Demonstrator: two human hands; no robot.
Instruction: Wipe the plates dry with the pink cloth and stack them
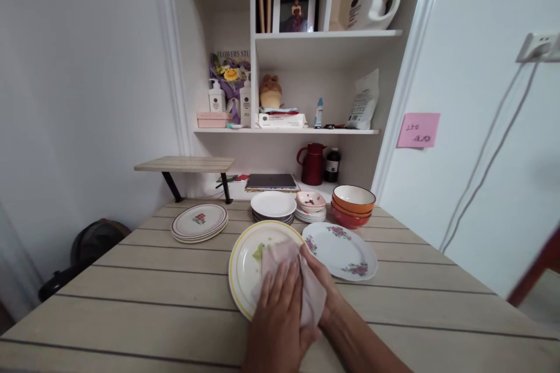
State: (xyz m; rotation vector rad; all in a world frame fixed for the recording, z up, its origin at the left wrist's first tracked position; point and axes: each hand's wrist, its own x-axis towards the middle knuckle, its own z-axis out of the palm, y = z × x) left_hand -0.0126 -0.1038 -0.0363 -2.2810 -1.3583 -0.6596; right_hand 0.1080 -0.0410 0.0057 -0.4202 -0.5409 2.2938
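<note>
A round cream plate [242, 268] with a yellow rim and a green printed motif is tilted up slightly in front of me. My left hand [280, 303] presses a pale pink cloth [312, 297] against the plate's face, fingers extended together and thumb at the cloth's lower edge. From the right, my right hand [326, 282] grips the plate's edge, its thumb over the rim and cloth; its other fingers are hidden. Just behind it, a white oval plate [336, 250] with purple flowers lies on the wooden table [175, 297].
Stacked plates [200, 221] lie at left. Further back stand white plates on darker ones [273, 205], small dishes [311, 201] and orange and red bowls [353, 207]. A small raised shelf [188, 164] is at back left; a red jug [312, 164] stands behind the dishes.
</note>
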